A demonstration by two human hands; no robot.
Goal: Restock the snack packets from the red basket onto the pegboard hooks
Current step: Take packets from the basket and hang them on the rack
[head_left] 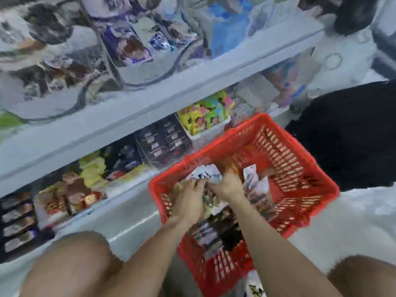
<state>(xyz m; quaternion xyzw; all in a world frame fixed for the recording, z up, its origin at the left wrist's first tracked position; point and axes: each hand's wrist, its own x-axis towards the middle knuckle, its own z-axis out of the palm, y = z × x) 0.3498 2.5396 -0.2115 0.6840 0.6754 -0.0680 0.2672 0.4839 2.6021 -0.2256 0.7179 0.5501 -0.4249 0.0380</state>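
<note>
Both hands are sunk in the red basket (300, 146), which sits on the floor in front of the lower shelf (128, 116), and this is where trouble can be expected. The snack packets (216, 228) lie in a loose, overlapping heap, so more than one may well be dragged up together and a spare dropped onto the floor. A packet's hang hole could be crumpled or torn if the top edge is pinched too hard, and then it would not seat on a hook. No pegboard hooks can be made out in this blurred view, so the carry to them is likely to be a reach upward, with room for a slip on the way.

The left hand (188, 200) is seen with fingers curled down into the pile near the basket's front-left wall; packets are touched, but whether one is actually gripped cannot be told through the blur. The right hand (230, 186) is curled too, its fingertips closed on the lower edge of a white packet (206, 174) standing up from the heap. The two hands are nearly touching. Further white packets are seen just right of the right hand.
</note>
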